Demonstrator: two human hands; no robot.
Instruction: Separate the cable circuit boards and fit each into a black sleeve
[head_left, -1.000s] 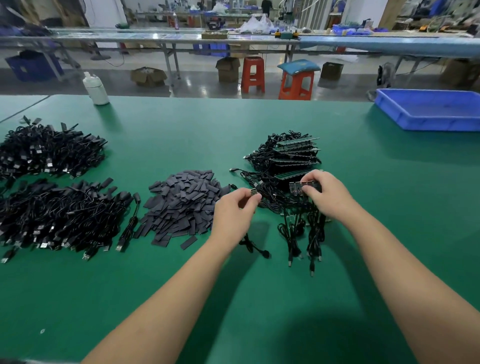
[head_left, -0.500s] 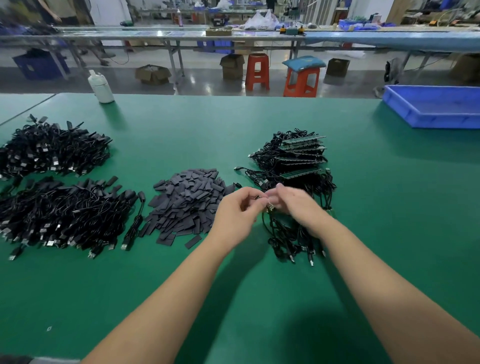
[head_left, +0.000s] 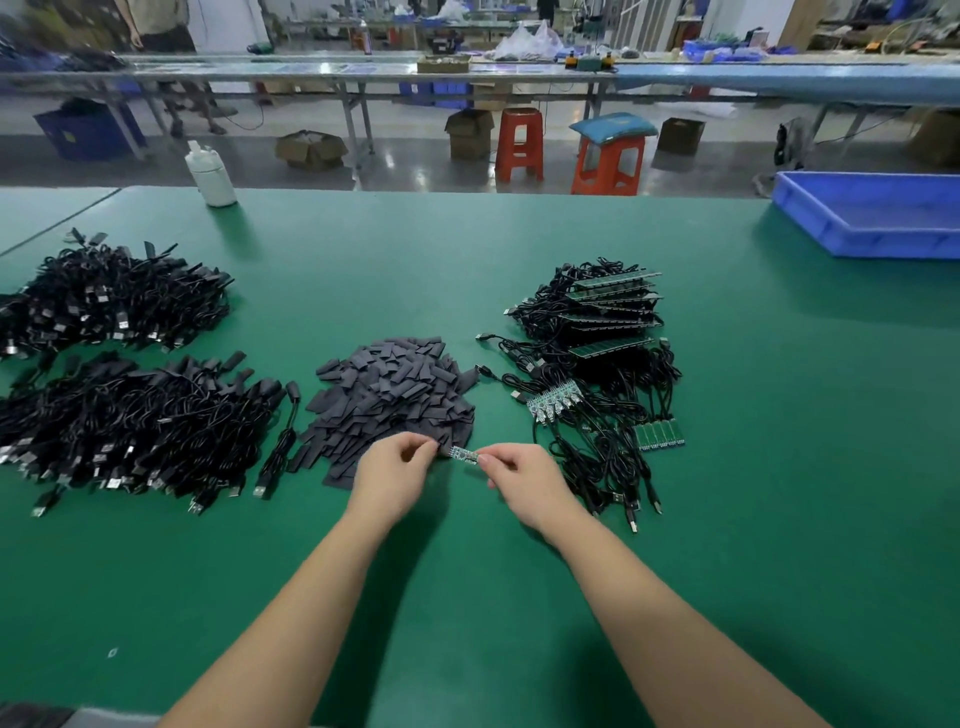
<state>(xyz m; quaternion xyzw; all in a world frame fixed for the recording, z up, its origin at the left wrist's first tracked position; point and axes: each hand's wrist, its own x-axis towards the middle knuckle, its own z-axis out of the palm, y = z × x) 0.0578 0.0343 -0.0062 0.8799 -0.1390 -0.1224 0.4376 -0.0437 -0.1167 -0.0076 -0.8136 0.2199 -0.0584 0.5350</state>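
My right hand (head_left: 524, 480) pinches one end of a small green circuit board (head_left: 464, 455), held level just above the green table. My left hand (head_left: 392, 478) pinches a black sleeve (head_left: 443, 448) at the board's other end, by the near edge of the heap of black sleeves (head_left: 395, 395). To the right lies a strip of joined boards (head_left: 553, 402) with their black cables (head_left: 602, 462), and another short strip (head_left: 660, 435). Behind them is a stack of board panels with cables (head_left: 608, 312).
Two large heaps of finished black cables (head_left: 130, 431) (head_left: 114, 296) fill the left of the table. A white bottle (head_left: 210, 174) stands at the far edge and a blue tray (head_left: 872, 213) at the far right. Stools and benches lie beyond the table.
Both hands have moved left and nearer, from the cable pile to the sleeve heap. The right hand let go of the joined strip and now pinches a single board; the left now pinches a sleeve.
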